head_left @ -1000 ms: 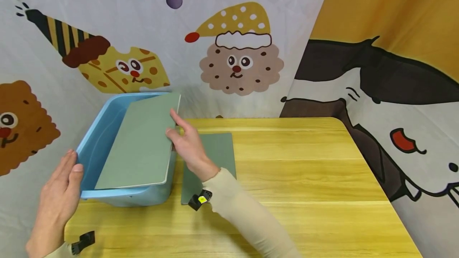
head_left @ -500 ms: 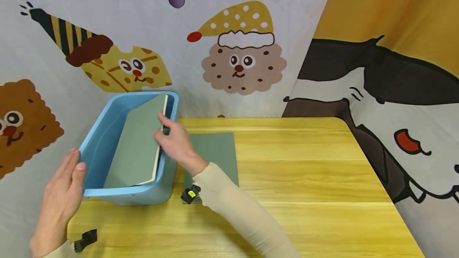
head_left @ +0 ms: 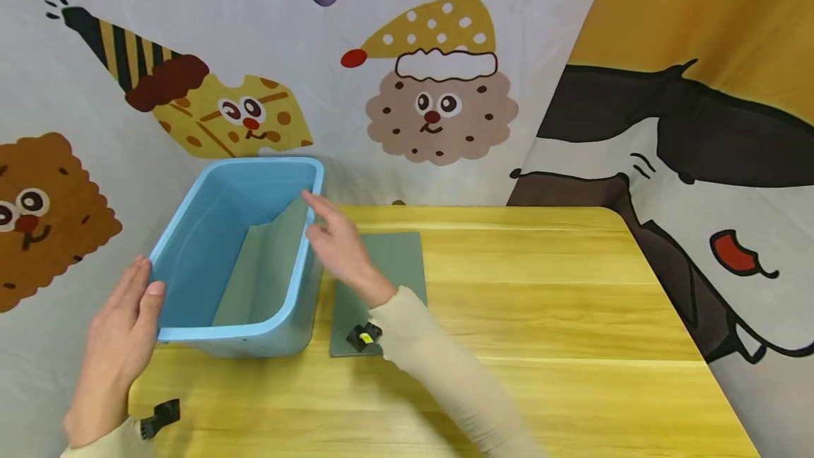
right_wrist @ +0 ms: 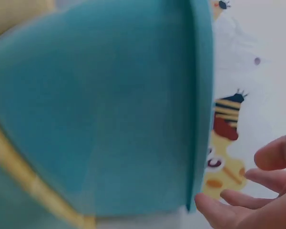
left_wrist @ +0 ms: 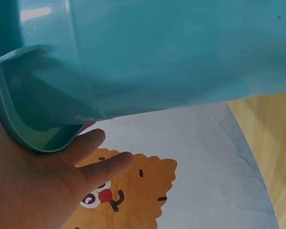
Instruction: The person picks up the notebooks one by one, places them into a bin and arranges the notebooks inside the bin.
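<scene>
A light-blue plastic tub stands at the left of the table. Inside it, a grey-green book slants against the right wall, its lower part deep in the tub. My left hand rests against the tub's front left corner, fingers straight along the outside of the rim; in the left wrist view the fingers extend past the rim. My right hand is at the tub's right rim with nothing in it, fingers extended and fingertips right at the edge. In the right wrist view its fingers are spread beside the rim.
A second grey-green flat book or board lies on the wooden table to the right of the tub, partly under my right forearm. A cloth with cartoon prints hangs behind the table.
The book has gone down from my right hand into the tub. The right hand has let go of it and its fingers have straightened at the right rim. The left hand keeps its place on the tub.
</scene>
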Demonstrator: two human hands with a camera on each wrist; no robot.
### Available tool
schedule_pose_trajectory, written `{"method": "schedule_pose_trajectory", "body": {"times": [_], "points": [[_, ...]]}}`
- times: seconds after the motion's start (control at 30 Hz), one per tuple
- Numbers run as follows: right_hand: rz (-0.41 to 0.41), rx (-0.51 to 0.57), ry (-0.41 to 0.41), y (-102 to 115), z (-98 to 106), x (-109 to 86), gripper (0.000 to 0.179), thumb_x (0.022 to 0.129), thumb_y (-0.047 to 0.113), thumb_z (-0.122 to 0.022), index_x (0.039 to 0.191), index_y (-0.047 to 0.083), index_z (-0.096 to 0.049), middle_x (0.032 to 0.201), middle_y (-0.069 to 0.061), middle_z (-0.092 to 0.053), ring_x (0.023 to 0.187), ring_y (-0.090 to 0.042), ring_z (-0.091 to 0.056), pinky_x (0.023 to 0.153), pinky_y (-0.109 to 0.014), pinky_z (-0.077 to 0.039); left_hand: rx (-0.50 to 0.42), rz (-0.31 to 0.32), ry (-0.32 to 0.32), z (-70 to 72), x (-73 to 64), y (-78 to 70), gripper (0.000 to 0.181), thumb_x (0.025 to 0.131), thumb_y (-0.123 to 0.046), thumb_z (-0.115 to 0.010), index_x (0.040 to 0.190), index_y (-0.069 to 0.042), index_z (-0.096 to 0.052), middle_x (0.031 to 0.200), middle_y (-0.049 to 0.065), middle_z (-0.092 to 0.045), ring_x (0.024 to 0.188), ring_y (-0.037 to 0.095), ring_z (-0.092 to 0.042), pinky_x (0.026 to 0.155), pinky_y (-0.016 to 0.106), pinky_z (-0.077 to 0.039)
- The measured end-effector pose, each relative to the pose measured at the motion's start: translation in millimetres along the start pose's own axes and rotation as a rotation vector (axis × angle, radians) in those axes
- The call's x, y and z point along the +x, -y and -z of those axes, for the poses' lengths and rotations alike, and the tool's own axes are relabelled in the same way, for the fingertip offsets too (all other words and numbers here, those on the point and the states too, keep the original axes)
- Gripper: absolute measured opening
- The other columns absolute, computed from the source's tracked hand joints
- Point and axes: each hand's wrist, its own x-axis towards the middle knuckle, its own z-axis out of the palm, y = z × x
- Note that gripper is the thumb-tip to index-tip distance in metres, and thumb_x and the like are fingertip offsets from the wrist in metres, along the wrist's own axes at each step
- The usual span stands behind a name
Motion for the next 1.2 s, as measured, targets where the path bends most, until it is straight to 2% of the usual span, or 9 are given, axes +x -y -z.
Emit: {"method": "schedule_pose_trajectory", "body": {"times": [0.1, 0.17, 0.23, 0.3, 0.4, 0.6, 0.8, 0.93, 1.2], "points": [[0.012, -0.012, -0.017, -19, 17, -11.4, 0.056, 0.101, 0.003, -0.047, 0.156, 0.009, -0.047, 0.164, -0.006, -0.040, 0.119, -0.015, -0.055, 0.071, -0.022, -0.048, -0.013, -0.010, -0.016, 0.0, 1.5, -0.4, 0.060, 0.115, -0.036, -0.027, 0.165, -0.006, -0.013, 0.172, 0.018, -0.009, 0.156, 0.047, -0.008, 0.125, 0.061, -0.002], [0.017, -0.046, -0.010, -33, 27, -20.5, 0.054, 0.101, 0.006, -0.048, 0.155, 0.009, -0.049, 0.163, -0.006, -0.042, 0.128, -0.015, -0.054, 0.086, -0.027, -0.053, -0.018, -0.011, -0.024, 0.5, 1.5, -0.6, 0.060, 0.115, -0.036, -0.027, 0.165, -0.006, -0.013, 0.172, 0.018, -0.010, 0.156, 0.047, -0.008, 0.125, 0.061, -0.003], [0.028, -0.106, 0.003, -45, 36, -29.7, 0.053, 0.102, 0.010, -0.050, 0.154, 0.008, -0.049, 0.162, -0.007, -0.043, 0.143, -0.018, -0.044, 0.105, -0.034, -0.049, -0.016, -0.009, -0.026, 0.8, 2.2, -0.7, 0.060, 0.115, -0.036, -0.027, 0.165, -0.006, -0.013, 0.172, 0.018, -0.010, 0.156, 0.047, -0.009, 0.125, 0.062, -0.003], [0.037, -0.183, 0.022, -54, 44, -37.9, 0.052, 0.103, 0.015, -0.051, 0.154, 0.008, -0.049, 0.161, -0.010, -0.043, 0.147, -0.026, -0.042, 0.112, -0.045, -0.045, -0.010, 0.003, -0.018, 0.1, 3.2, -1.0, 0.061, 0.115, -0.036, -0.027, 0.165, -0.005, -0.012, 0.172, 0.017, -0.009, 0.156, 0.048, -0.008, 0.124, 0.063, -0.003], [0.021, -0.323, 0.090, -63, 57, -51.2, 0.052, 0.106, 0.023, -0.052, 0.156, 0.009, -0.047, 0.162, -0.014, -0.041, 0.148, -0.033, -0.040, 0.115, -0.053, -0.040, 0.003, 0.022, -0.007, -1.4, 4.9, -1.7, 0.063, 0.115, -0.038, -0.027, 0.165, -0.004, -0.011, 0.172, 0.018, -0.008, 0.155, 0.049, -0.008, 0.124, 0.064, -0.003], [-0.013, -0.672, 0.320, -86, 78, -73.8, 0.059, 0.108, 0.041, -0.052, 0.159, 0.012, -0.042, 0.164, -0.019, -0.035, 0.150, -0.039, -0.035, 0.118, -0.057, -0.036, 0.011, 0.040, -0.003, -2.4, 3.2, -1.9, 0.063, 0.114, -0.037, -0.028, 0.164, -0.002, -0.012, 0.172, 0.019, -0.008, 0.155, 0.050, -0.008, 0.124, 0.064, -0.003], [-0.092, -0.932, 0.538, -112, 87, -87.5, 0.080, 0.100, 0.063, -0.056, 0.163, 0.019, -0.034, 0.170, -0.013, -0.024, 0.154, -0.048, -0.020, 0.117, -0.064, -0.032, 0.019, 0.059, 0.011, -2.8, 4.2, -1.2, 0.064, 0.114, -0.038, -0.027, 0.164, -0.002, -0.010, 0.172, 0.019, -0.006, 0.155, 0.050, -0.007, 0.123, 0.066, -0.003], [-0.126, -1.031, 0.642, -120, 89, -92.6, 0.094, 0.091, 0.072, -0.060, 0.166, 0.026, -0.027, 0.174, -0.007, -0.012, 0.158, -0.041, -0.009, 0.118, -0.067, -0.027, 0.022, 0.059, 0.008, 0.4, 5.0, -1.6, 0.064, 0.114, -0.039, -0.027, 0.164, -0.002, -0.011, 0.172, 0.019, -0.006, 0.155, 0.051, -0.007, 0.122, 0.067, -0.003], [-0.096, -1.085, 0.658, -127, 98, -98.8, 0.096, 0.089, 0.075, -0.059, 0.166, 0.029, -0.025, 0.174, -0.003, -0.009, 0.159, -0.038, -0.008, 0.117, -0.066, -0.031, 0.030, 0.030, 0.014, 0.4, 4.9, -3.3, 0.063, 0.115, -0.037, -0.028, 0.165, -0.003, -0.011, 0.171, 0.021, -0.008, 0.154, 0.051, -0.008, 0.122, 0.067, -0.004]]}}
